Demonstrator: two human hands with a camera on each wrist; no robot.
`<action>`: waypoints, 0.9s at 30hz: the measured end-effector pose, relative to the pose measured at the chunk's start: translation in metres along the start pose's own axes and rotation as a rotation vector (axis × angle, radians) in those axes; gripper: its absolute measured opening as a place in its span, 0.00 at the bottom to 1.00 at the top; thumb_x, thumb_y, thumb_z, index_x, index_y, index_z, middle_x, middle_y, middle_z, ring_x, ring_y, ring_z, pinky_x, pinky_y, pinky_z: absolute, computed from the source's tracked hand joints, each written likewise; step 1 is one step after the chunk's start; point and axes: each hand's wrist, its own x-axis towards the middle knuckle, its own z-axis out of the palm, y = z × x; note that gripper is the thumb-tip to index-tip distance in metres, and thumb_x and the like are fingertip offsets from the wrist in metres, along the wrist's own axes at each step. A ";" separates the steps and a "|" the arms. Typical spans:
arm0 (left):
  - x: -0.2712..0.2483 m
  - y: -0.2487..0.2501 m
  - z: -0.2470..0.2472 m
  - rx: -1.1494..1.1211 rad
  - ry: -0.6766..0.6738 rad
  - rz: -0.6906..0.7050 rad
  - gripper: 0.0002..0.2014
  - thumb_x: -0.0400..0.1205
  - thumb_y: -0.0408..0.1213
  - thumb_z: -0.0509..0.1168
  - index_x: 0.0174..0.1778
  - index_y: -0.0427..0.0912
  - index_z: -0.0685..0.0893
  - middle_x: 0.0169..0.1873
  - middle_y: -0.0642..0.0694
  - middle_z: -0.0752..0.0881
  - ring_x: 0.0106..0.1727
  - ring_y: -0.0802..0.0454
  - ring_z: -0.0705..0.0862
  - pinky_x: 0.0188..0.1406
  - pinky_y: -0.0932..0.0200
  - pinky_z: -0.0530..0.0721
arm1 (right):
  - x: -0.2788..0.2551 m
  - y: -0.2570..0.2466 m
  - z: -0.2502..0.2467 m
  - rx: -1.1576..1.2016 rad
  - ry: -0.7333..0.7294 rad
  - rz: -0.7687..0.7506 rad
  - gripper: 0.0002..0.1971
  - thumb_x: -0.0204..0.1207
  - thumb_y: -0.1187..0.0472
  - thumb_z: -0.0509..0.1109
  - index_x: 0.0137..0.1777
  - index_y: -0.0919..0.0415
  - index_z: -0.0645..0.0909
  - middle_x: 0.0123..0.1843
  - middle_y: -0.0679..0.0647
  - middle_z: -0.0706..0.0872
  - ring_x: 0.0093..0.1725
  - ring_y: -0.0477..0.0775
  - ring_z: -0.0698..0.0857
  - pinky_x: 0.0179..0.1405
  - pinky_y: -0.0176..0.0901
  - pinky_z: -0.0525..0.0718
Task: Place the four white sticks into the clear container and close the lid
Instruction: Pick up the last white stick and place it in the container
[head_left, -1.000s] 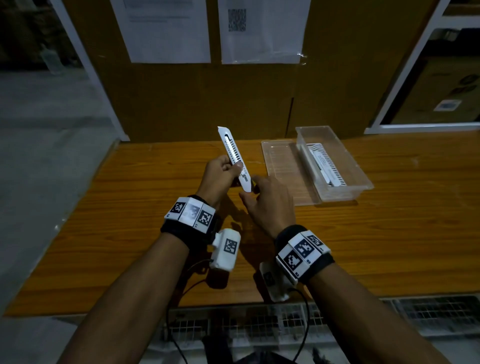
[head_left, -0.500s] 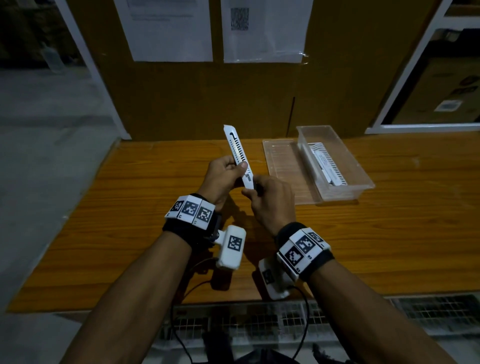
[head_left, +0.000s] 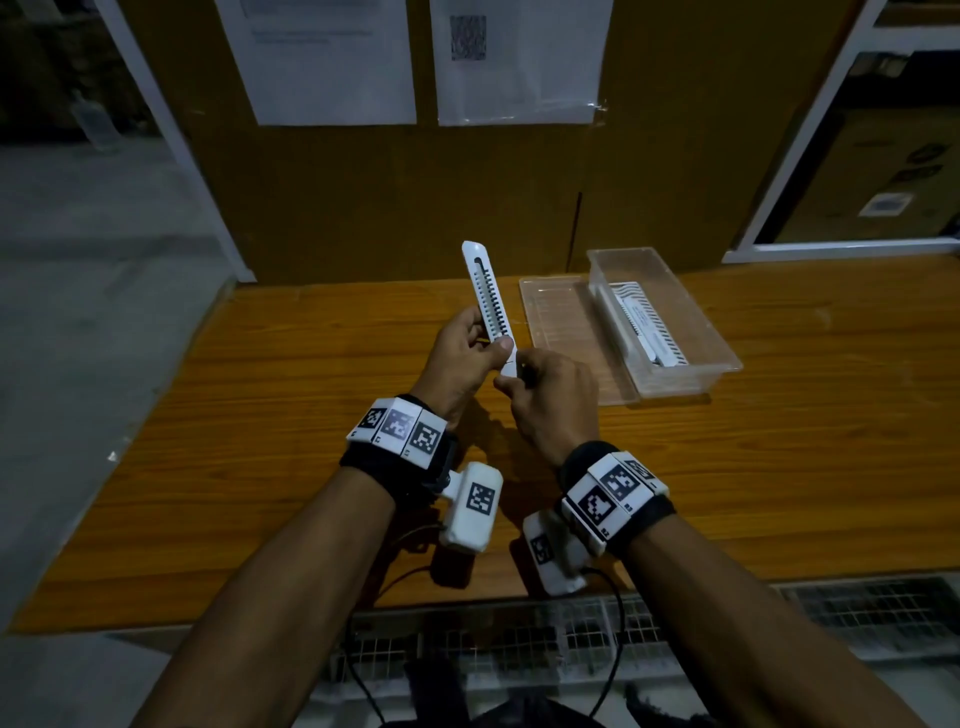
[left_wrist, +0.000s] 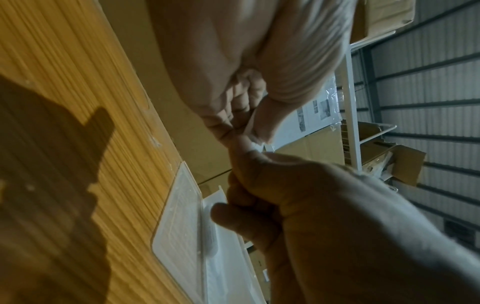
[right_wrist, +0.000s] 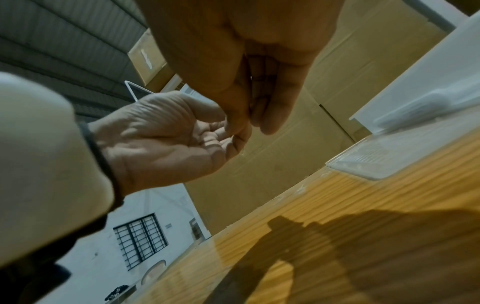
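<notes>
I hold one white slotted stick (head_left: 485, 291) nearly upright above the wooden table (head_left: 260, 441). My left hand (head_left: 485, 338) grips its middle between thumb and fingers. My right hand (head_left: 514, 375) pinches its lower end. In the left wrist view only a sliver of the stick (left_wrist: 249, 125) shows between the fingers of my left hand (left_wrist: 233, 127), with the right hand (left_wrist: 311, 195) just below. The clear container (head_left: 722, 358) stands open to the right with other white sticks (head_left: 649, 325) lying inside. Its clear lid (head_left: 550, 317) lies flat on the table against the container's left side.
A brown board wall (head_left: 363, 208) with taped paper sheets (head_left: 332, 62) rises right behind the table. A white-framed shelf with cardboard boxes (head_left: 883, 156) stands at the back right. A wire grating (head_left: 857, 613) runs along the table's near edge.
The stick has tipped more upright and risen a little. My right hand, whose fingers lay by its lower end, now pinches that end. The container and lid have not moved.
</notes>
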 end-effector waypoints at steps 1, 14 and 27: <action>0.001 -0.001 0.000 -0.001 0.003 -0.013 0.16 0.81 0.25 0.64 0.65 0.33 0.74 0.49 0.45 0.81 0.54 0.48 0.81 0.56 0.52 0.84 | 0.000 0.000 -0.001 0.012 -0.010 0.004 0.07 0.74 0.59 0.76 0.50 0.60 0.88 0.41 0.54 0.90 0.37 0.50 0.83 0.36 0.45 0.83; 0.016 0.005 -0.023 -0.237 0.198 -0.114 0.34 0.76 0.19 0.68 0.75 0.39 0.62 0.57 0.37 0.81 0.55 0.43 0.84 0.55 0.51 0.85 | 0.015 0.021 -0.002 -0.040 -0.053 0.090 0.15 0.79 0.62 0.69 0.65 0.55 0.82 0.54 0.57 0.85 0.51 0.56 0.82 0.43 0.41 0.73; 0.005 0.020 -0.066 0.770 -0.168 0.127 0.15 0.85 0.40 0.61 0.66 0.43 0.80 0.44 0.43 0.83 0.43 0.46 0.82 0.40 0.50 0.80 | 0.032 0.025 -0.027 0.250 -0.027 0.060 0.13 0.85 0.67 0.58 0.65 0.63 0.78 0.61 0.59 0.79 0.58 0.61 0.83 0.57 0.59 0.85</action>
